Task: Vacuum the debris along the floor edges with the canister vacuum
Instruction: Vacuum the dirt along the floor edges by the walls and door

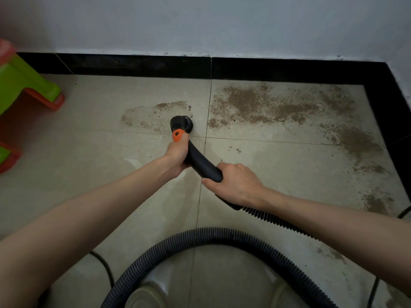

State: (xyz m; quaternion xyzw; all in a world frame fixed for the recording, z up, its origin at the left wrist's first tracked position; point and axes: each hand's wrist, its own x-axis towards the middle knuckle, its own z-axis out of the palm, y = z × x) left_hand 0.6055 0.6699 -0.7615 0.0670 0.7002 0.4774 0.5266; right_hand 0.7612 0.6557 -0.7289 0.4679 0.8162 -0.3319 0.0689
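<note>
Leftmost, a green stool (24, 85) stands by the black skirting (133, 65). Next, the left hand (176, 153) grips the vacuum wand (200, 161) behind its round brush head (182, 123), which sits on the debris (266, 105). Further right, the right hand (233, 183) clasps the wand where the ribbed hose (278, 221) joins.

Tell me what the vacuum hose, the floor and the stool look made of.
Vacuum hose: flexible ribbed plastic, matte grey, judging by its corrugations. Floor: glazed ceramic tile, probably; pale, slightly glossy, with grout lines. Stool: moulded plastic, bright green and orange, smooth sheen.
</note>
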